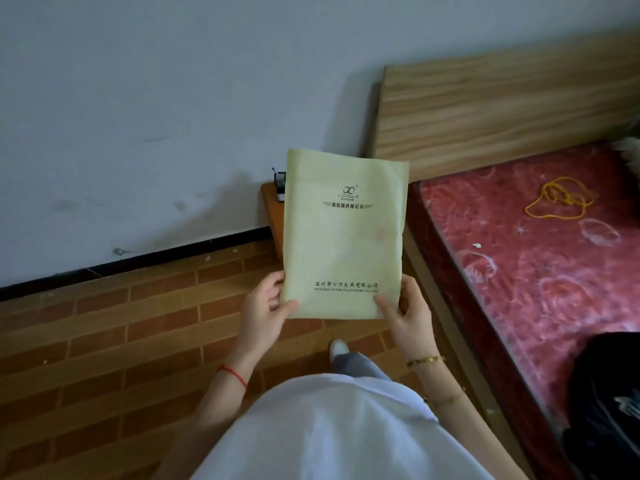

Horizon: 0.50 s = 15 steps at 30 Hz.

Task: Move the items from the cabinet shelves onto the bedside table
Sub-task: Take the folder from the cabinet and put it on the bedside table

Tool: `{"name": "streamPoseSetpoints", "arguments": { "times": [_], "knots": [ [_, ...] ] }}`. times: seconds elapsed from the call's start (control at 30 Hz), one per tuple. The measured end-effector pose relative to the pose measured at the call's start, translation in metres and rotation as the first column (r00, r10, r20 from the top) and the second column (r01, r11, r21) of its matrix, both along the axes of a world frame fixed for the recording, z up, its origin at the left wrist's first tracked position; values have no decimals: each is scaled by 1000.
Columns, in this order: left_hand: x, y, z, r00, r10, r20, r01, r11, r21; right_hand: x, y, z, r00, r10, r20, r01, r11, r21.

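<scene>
A pale yellow-green notebook [343, 237] with printed black lettering is held upright in front of me. My left hand [264, 310] grips its lower left corner and my right hand [407, 311] grips its lower right corner. Behind the notebook, mostly hidden by it, an orange-brown bedside table [273, 216] stands against the white wall beside the bed. A small dark object [279, 187] with a thin stick sits on the table's top. The cabinet is not in view.
A bed with a red patterned mattress [540, 265] and wooden headboard [502, 102] fills the right side. A yellow cord [557, 197] lies on the mattress and a black bag [609, 403] sits at its near end. Brown wood-plank floor [114, 334] lies to the left.
</scene>
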<state>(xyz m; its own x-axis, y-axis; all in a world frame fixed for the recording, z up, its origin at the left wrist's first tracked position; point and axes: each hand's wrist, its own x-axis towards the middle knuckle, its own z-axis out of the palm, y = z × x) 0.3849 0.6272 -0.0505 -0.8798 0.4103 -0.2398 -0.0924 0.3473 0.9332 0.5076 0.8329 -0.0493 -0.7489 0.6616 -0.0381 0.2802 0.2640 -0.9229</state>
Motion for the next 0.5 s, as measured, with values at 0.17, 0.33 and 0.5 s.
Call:
{"name": "streamPoseSetpoints", "arguments": {
  "times": [0.17,0.33,0.5],
  "knots": [
    [-64,69,1,991,129,26,-129,992,-12,-95,85,2,986,156,55,-159,987,41],
    [-120,100,-12,970,228,90,-220,971,-88,-171,117,-18,965,230,124,-230,973,-10],
    [-173,114,-39,954,265,138,-241,955,-171,-236,132,-45,939,269,216,-257,963,-79]
  ]
}}
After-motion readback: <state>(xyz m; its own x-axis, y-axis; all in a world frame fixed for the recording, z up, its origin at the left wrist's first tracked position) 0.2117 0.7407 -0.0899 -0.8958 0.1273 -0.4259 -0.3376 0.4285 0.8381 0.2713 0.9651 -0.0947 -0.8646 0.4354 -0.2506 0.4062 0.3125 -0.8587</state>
